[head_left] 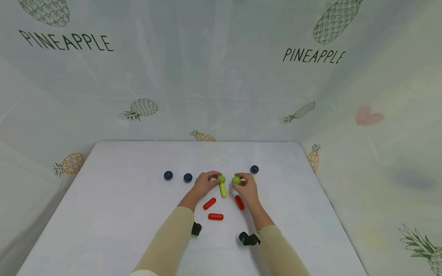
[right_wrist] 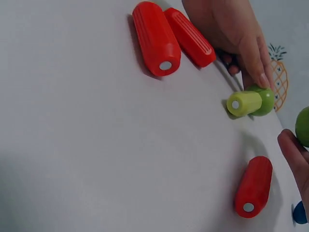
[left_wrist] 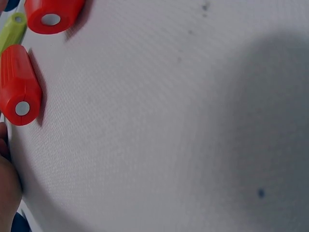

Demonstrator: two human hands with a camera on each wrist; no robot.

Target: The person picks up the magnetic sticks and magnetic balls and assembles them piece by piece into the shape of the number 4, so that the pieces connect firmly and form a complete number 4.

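Note:
My left hand [head_left: 204, 184] pinches a green ball [head_left: 221, 179] between thumb and fingers. That ball touches the far end of a yellow-green rod [head_left: 223, 191], which lies on the table. In the right wrist view the rod [right_wrist: 244, 103] and ball [right_wrist: 264, 101] sit end to end, and a silvery disc shows on the rod's free end. A short way right, my right hand [head_left: 249, 189] holds a second green ball [head_left: 236, 180] between thumb and fingertips. Nearest this hand lies a red rod [head_left: 239, 202].
Two more red rods [head_left: 209, 203] lie between the forearms, closer to me. Two blue balls [head_left: 168, 175] rest left of the left hand, and another blue ball [head_left: 254, 169] sits beyond the right hand. The white table [head_left: 114, 191] meets a pineapple-print curtain behind.

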